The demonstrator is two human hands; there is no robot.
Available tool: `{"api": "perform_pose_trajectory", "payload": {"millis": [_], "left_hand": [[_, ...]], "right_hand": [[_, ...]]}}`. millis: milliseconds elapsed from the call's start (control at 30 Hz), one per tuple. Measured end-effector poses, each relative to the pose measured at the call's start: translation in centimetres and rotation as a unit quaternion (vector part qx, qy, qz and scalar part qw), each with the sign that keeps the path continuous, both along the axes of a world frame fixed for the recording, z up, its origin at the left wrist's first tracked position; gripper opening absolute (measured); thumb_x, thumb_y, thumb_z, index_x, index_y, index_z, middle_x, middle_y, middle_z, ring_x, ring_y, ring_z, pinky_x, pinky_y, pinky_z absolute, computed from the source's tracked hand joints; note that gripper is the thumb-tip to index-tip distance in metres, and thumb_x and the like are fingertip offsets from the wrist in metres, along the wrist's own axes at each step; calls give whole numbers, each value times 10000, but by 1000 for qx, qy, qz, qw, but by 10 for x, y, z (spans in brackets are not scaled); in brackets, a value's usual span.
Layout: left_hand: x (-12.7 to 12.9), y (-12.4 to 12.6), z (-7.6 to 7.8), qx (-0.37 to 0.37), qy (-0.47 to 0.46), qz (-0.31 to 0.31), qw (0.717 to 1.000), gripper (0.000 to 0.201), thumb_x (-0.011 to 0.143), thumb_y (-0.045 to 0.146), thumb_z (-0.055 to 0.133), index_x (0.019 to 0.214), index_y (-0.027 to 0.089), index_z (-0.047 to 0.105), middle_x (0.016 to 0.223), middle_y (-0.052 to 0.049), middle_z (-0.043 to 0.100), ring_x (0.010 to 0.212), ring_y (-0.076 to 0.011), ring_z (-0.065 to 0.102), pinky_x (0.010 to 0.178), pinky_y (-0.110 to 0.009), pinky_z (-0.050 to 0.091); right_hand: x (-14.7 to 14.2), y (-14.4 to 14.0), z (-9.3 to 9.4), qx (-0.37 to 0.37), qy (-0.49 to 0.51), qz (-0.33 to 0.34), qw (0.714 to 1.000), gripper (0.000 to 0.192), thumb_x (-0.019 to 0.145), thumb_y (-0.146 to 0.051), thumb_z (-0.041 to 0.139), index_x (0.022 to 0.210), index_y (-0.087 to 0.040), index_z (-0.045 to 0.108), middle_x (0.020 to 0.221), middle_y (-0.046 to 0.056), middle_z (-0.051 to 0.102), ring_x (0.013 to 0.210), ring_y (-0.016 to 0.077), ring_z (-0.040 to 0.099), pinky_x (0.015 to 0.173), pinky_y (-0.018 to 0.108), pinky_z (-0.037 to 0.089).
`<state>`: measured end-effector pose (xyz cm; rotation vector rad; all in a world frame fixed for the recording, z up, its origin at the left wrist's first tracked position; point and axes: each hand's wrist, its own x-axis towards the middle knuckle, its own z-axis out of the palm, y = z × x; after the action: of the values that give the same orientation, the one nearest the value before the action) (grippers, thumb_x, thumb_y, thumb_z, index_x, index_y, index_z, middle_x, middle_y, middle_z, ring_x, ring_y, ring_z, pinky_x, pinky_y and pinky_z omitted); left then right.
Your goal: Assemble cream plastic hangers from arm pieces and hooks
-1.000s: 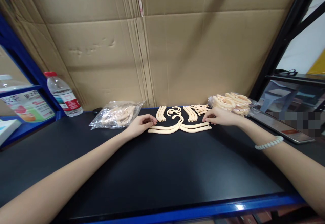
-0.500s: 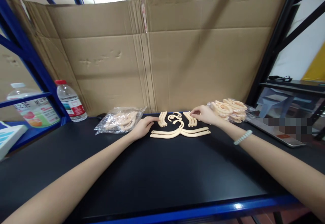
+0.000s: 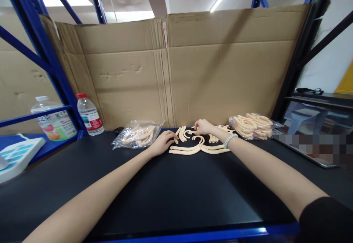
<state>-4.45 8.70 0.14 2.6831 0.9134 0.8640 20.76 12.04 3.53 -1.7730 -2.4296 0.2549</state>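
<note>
On the black tabletop lies a group of cream plastic hanger parts. A hanger shape [image 3: 185, 151], with long curved arms and hooks at its middle, lies nearest me. Behind it on the left are several short curved arm pieces [image 3: 182, 134], and a matching stack [image 3: 213, 138] sits partly under my right forearm. My left hand [image 3: 163, 142] rests at the left pieces, its fingers apart and touching the outermost one. Over the loose hooks [image 3: 189, 132] behind the hanger, my right hand [image 3: 203, 126] has its fingertips pinched on a hook; the exact grip is partly hidden.
Clear bags of cream parts stand left [image 3: 138, 134] and right [image 3: 252, 125]. A red-capped bottle [image 3: 89, 115] is at the back left, before the blue rack. Cardboard [image 3: 220, 74] walls the back. A flat metallic device [image 3: 317, 159], partly blurred, lies right.
My right hand has moved left from the right-hand arm pieces to the hooks. My left fingers now curve over the outermost left piece. The camera view has shifted slightly.
</note>
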Motion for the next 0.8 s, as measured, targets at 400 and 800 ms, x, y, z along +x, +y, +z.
{"api": "perform_pose_trajectory", "payload": {"millis": [400,800], "left_hand": [[0,3,-2,-19,-39,8,999,127,830,158,551,819,200,670,957,-60,544,993,-223,545,971,-406,433],[15,-35,15,-92,-220,5,971,122,830,229,551,851,194,666,1174,-96,571,1161,-264,522,981,-448,429]], "right_hand": [[3,2,2,11,211,-34,977,243,910,-322,557,1082,-159,607,1116,58,614,931,188,613,787,363,530],[42,-83,-11,-18,629,-14,777,259,652,-328,774,809,-187,623,747,33,622,687,145,626,717,321,544]]}}
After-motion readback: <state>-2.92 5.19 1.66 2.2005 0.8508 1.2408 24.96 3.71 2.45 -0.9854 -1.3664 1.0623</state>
